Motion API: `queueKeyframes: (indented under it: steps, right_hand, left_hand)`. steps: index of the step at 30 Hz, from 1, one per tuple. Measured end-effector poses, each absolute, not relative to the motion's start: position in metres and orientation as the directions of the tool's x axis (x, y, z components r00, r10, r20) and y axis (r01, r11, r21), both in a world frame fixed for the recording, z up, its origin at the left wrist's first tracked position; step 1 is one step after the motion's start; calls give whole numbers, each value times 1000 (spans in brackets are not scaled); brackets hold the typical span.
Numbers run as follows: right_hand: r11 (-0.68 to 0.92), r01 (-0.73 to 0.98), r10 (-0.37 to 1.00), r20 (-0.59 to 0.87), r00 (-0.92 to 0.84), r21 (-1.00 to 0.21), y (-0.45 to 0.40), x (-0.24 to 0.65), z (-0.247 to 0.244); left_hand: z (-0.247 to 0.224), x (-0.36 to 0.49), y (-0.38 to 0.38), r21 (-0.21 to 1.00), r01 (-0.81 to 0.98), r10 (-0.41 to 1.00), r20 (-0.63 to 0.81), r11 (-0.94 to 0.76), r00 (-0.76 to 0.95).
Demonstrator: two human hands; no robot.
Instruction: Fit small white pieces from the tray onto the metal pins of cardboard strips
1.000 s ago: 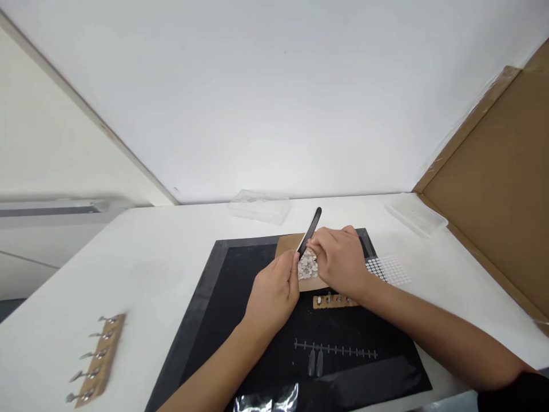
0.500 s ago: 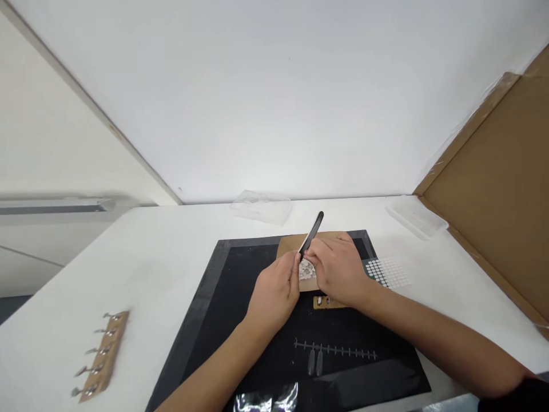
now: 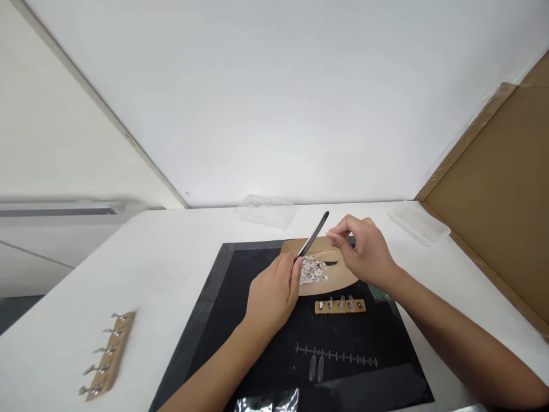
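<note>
My left hand (image 3: 274,292) is closed around the lower end of a slim black stick (image 3: 314,233) with a pale edge, which points up and to the right. To the right of it, my right hand (image 3: 362,246) is raised with thumb and forefinger pinched; what they hold, if anything, is too small to name. Under the hands lies a brown paper sheet (image 3: 343,277) bearing a pile of small white pieces (image 3: 312,273) and a dark scrap (image 3: 331,263). Just below it sits a small brown strip (image 3: 339,306) with several clear and white tips on it.
A black mat (image 3: 249,320) carries a clear toothed strip (image 3: 338,356) with two loose clear tips below. On the white table are a brown strip with metal clips (image 3: 109,357), a clear lid (image 3: 268,214) and a clear tray (image 3: 420,223). Cardboard (image 3: 493,189) stands at right.
My right hand has moved away from my left hand, up and to the right, uncovering the white pieces, dark scrap and small brown strip. My left hand still holds the stick.
</note>
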State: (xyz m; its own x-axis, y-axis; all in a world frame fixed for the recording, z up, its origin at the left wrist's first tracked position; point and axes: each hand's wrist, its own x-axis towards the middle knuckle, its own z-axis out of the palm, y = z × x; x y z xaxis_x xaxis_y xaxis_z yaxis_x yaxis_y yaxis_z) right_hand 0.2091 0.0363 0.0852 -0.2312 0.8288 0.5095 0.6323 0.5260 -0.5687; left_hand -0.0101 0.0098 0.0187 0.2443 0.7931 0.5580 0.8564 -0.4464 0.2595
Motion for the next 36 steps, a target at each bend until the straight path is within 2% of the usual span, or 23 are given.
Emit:
queueKeyframes:
  steps: [6, 10, 19, 25, 28, 31, 36]
  right_hand:
    - [488, 433, 872, 443, -207, -758, 40, 218, 91]
    - [475, 396, 880, 430, -204, -786, 41, 221, 90]
    - [508, 533, 857, 463, -229, -677, 41, 220, 87]
    - [570, 657, 791, 545, -278, -493, 44, 216, 74]
    - [586, 691, 762, 578, -291, -425, 45, 214, 69]
    - [584, 697, 761, 579, -292, -416, 45, 212, 67]
    - [580, 697, 759, 591, -274, -422, 45, 207, 61]
  left_hand:
    - [22, -9, 8, 229, 867, 791, 555, -442, 257]
    - [19, -10, 9, 282, 863, 792, 577, -420, 197]
    - [14, -10, 13, 370, 819, 803, 570, -438, 171]
    - [10, -10, 13, 452, 758, 803, 576, -471, 155]
    - [11, -9, 11, 447, 737, 786, 591, -508, 183]
    - [14, -8, 9, 431, 712, 769, 593, -554, 239]
    - [17, -8, 7, 457, 708, 802, 537, -538, 263]
